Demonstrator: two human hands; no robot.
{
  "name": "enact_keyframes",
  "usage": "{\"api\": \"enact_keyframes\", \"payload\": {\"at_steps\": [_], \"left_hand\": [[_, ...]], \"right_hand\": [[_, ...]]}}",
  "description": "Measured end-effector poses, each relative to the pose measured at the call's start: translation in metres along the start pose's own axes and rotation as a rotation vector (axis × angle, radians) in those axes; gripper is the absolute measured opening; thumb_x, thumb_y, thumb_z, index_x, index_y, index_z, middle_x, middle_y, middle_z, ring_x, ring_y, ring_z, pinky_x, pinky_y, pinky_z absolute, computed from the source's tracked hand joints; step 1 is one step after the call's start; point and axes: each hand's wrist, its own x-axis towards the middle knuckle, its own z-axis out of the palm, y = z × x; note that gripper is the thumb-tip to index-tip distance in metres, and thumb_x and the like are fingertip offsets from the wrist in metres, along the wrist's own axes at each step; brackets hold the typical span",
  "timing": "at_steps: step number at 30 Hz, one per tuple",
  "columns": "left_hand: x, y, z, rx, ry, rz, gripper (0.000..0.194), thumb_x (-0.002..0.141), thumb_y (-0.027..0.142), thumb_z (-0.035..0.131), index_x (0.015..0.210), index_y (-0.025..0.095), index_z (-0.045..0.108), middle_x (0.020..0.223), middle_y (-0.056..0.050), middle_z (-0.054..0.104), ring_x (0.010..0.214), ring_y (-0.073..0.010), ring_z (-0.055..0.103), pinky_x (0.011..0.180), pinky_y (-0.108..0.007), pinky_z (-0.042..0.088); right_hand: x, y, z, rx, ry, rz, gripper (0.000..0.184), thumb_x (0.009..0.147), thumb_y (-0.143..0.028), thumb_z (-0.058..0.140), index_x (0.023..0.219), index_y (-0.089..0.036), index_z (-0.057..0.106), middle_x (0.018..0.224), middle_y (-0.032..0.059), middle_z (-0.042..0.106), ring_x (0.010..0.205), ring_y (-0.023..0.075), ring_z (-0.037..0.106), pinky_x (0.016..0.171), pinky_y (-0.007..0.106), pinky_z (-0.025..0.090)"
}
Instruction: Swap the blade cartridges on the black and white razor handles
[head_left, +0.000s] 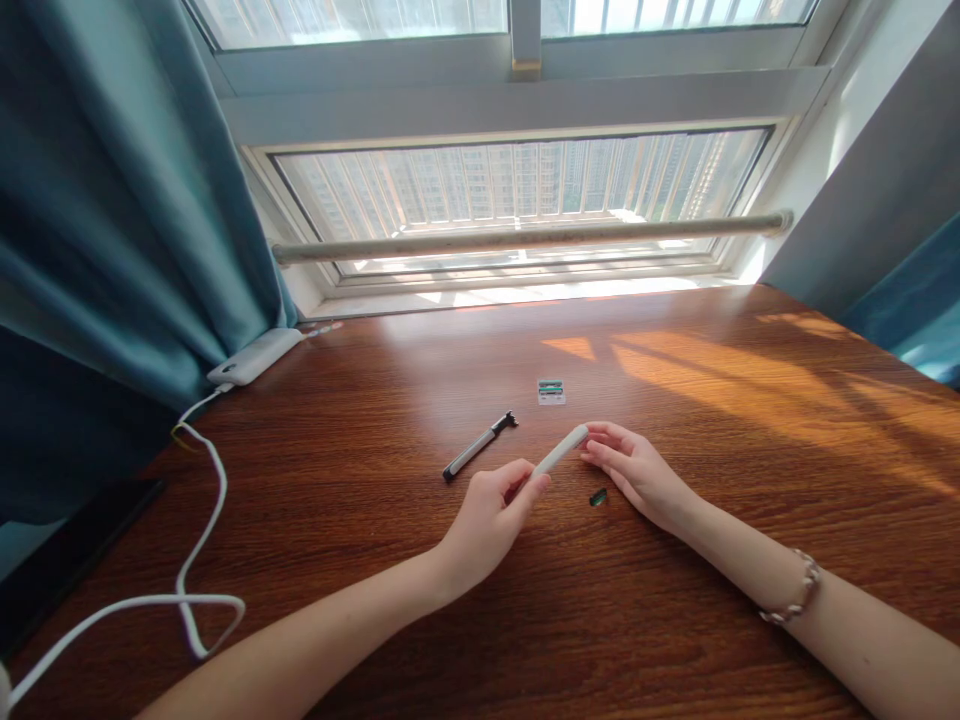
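Note:
My left hand (pixel 499 520) is closed round the lower end of a slim white stick-shaped object (pixel 561 450), which slants up to the right above the table. The fingertips of my right hand (pixel 634 470) close on its far end; its exact kind does not show. Just below that end lies a small dark green razor cartridge (pixel 598 497). To the left, a grey and black razor handle (pixel 478 448) rests on the wood, its black head pointing away to the right. Further back sits a small clear case of razor cartridges (pixel 551 391), with green strips visible.
A white power strip (pixel 255 358) lies at the back left by the blue curtain (pixel 150 180), its white cable (pixel 217 500) looping down the table (pixel 360 400). A dark flat object (pixel 75 550) lies at the left edge. A window and rail (pixel 525 240) stand behind.

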Motion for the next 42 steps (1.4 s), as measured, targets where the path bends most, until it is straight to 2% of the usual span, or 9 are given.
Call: {"api": "enact_keyframes", "payload": {"at_steps": [4,6,9,11,21,25,33,37,42], "left_hand": [[0.001,-0.001,-0.001,-0.018,0.014,-0.006,0.033,0.085,0.038,0.039,0.066,0.014,0.049,0.058,0.004,0.034,0.055,-0.0089,0.031,0.05,-0.021,0.025],[0.001,-0.002,-0.001,-0.015,0.015,-0.005,0.032,0.086,0.039,0.039,0.067,0.014,0.049,0.059,0.004,0.034,0.056,-0.009,0.032,0.051,-0.022,0.025],[0.001,-0.004,0.0,-0.012,0.008,-0.001,0.033,0.086,0.039,0.039,0.067,0.014,0.049,0.059,0.004,0.033,0.056,-0.0089,0.031,0.051,-0.022,0.024],[0.001,-0.004,0.0,-0.012,0.0,-0.001,0.033,0.086,0.039,0.039,0.067,0.014,0.048,0.059,0.004,0.033,0.056,-0.0089,0.03,0.051,-0.022,0.024],[0.001,-0.004,0.001,-0.016,-0.007,0.003,0.032,0.086,0.039,0.039,0.067,0.014,0.048,0.059,0.004,0.032,0.056,-0.0087,0.029,0.052,-0.023,0.022],[0.001,-0.004,0.0,-0.021,-0.008,0.0,0.032,0.086,0.039,0.039,0.068,0.014,0.048,0.059,0.004,0.032,0.057,-0.0087,0.029,0.052,-0.023,0.022],[-0.002,-0.004,0.0,-0.049,-0.004,0.037,0.03,0.086,0.037,0.041,0.07,0.013,0.049,0.059,0.004,0.033,0.055,-0.0083,0.029,0.051,-0.023,0.022],[-0.002,-0.005,0.0,-0.041,0.002,0.042,0.03,0.086,0.037,0.041,0.069,0.014,0.049,0.058,0.004,0.033,0.055,-0.0081,0.028,0.051,-0.022,0.022],[0.0,-0.004,-0.001,-0.052,0.031,0.031,0.03,0.086,0.037,0.041,0.067,0.014,0.046,0.059,0.004,0.032,0.055,-0.008,0.029,0.052,-0.022,0.022]], "right_hand": [[0.003,-0.02,-0.01,-0.262,-0.006,-0.068,0.022,0.074,-0.034,0.062,0.091,-0.021,0.063,0.09,0.0034,0.064,0.086,0.0175,0.057,0.077,0.032,0.043],[0.003,-0.038,-0.015,-0.573,-0.197,-0.178,0.017,0.073,-0.03,0.063,0.087,-0.021,0.066,0.085,0.003,0.064,0.076,0.0166,0.057,0.072,0.031,0.044],[-0.001,-0.057,-0.018,-0.851,-0.665,-0.311,0.022,0.07,-0.024,0.065,0.091,-0.023,0.067,0.089,0.0029,0.063,0.084,0.0178,0.056,0.076,0.029,0.043],[-0.004,-0.059,-0.017,-0.947,-0.765,-0.334,0.025,0.07,-0.022,0.065,0.095,-0.025,0.066,0.092,0.0029,0.061,0.084,0.0173,0.056,0.075,0.027,0.043],[-0.012,-0.044,-0.007,-1.251,-0.642,-0.4,0.021,0.069,-0.012,0.055,0.085,-0.021,0.063,0.077,0.0022,0.059,0.071,0.0149,0.052,0.065,0.026,0.04],[-0.013,-0.041,-0.005,-1.004,-0.5,-0.314,0.024,0.069,-0.014,0.057,0.092,-0.018,0.061,0.074,0.0015,0.057,0.065,0.0123,0.051,0.061,0.024,0.041],[-0.005,-0.02,-0.003,0.145,-0.153,0.179,0.029,0.067,-0.017,0.068,0.095,-0.02,0.064,0.085,0.0009,0.065,0.069,0.0075,0.06,0.07,0.019,0.048],[-0.005,-0.016,-0.002,0.292,-0.096,0.292,0.027,0.066,-0.012,0.07,0.091,-0.019,0.066,0.086,0.0009,0.067,0.075,0.0059,0.062,0.077,0.013,0.047],[-0.006,-0.015,0.001,0.249,-0.115,0.248,0.033,0.066,-0.016,0.07,0.099,-0.017,0.064,0.098,0.0065,0.066,0.094,0.0133,0.06,0.089,0.021,0.044]]}}
